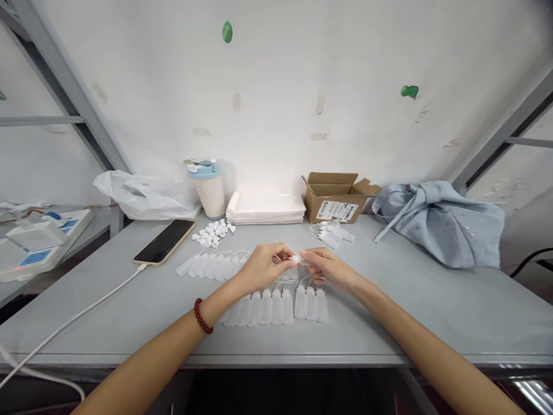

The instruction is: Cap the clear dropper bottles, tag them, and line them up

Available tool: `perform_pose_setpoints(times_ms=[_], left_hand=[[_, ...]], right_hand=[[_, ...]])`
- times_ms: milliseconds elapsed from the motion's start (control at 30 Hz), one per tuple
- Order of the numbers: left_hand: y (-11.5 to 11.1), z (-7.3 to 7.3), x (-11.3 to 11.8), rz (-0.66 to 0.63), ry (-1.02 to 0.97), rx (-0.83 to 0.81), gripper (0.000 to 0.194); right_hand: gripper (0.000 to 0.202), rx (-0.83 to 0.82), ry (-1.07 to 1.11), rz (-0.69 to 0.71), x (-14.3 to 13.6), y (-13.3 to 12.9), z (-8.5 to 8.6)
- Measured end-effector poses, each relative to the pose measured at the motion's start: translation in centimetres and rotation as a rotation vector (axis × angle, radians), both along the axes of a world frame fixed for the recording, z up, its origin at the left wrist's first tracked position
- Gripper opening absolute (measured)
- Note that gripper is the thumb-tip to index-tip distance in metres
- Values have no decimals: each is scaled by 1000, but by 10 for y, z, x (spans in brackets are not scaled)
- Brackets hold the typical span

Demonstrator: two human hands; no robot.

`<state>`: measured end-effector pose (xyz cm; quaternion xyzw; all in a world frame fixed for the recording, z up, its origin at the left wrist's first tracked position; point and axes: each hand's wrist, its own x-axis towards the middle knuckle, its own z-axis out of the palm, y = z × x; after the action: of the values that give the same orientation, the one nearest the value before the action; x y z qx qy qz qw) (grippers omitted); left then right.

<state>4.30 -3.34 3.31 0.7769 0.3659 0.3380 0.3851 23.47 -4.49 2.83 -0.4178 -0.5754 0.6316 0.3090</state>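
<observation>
Over the middle of the desk, my right hand is closed on a small translucent squeeze bottle lying sideways. My left hand pinches the white cap at the bottle's neck; its fingers partly hide the cap. Beneath both hands, similar bottles with thin white straps lie in two rows, a back row partly covered by my left hand and a front row. Three bottles form a group at the front row's right end. Small white caps are heaped beyond my left hand.
More bottles lie before an open cardboard box. Along the wall stand a cup, a stack of white sheets and a plastic bag. A charging phone lies left, a blue-grey cloth bag right.
</observation>
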Motion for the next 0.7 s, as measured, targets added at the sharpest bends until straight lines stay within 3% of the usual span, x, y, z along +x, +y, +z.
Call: perform_pose_setpoints(times_ms=[133, 300, 500, 600, 700], left_hand=[[-2, 1, 3, 44, -11, 112, 16], [1, 5, -1, -61, -30, -177, 33], [1, 8, -3, -154, -4, -296, 38], [-1, 9, -4, -163, 51, -226, 37], [-2, 9, -4, -120, 144, 29, 33]], right_hand=[[42, -46, 60, 4, 1, 1, 0], [43, 22, 77, 21, 0, 1, 2], [45, 49, 21, 70, -1, -2, 5], [44, 47, 16, 79, 0, -3, 4], [44, 38, 18, 77, 2, -2, 2]])
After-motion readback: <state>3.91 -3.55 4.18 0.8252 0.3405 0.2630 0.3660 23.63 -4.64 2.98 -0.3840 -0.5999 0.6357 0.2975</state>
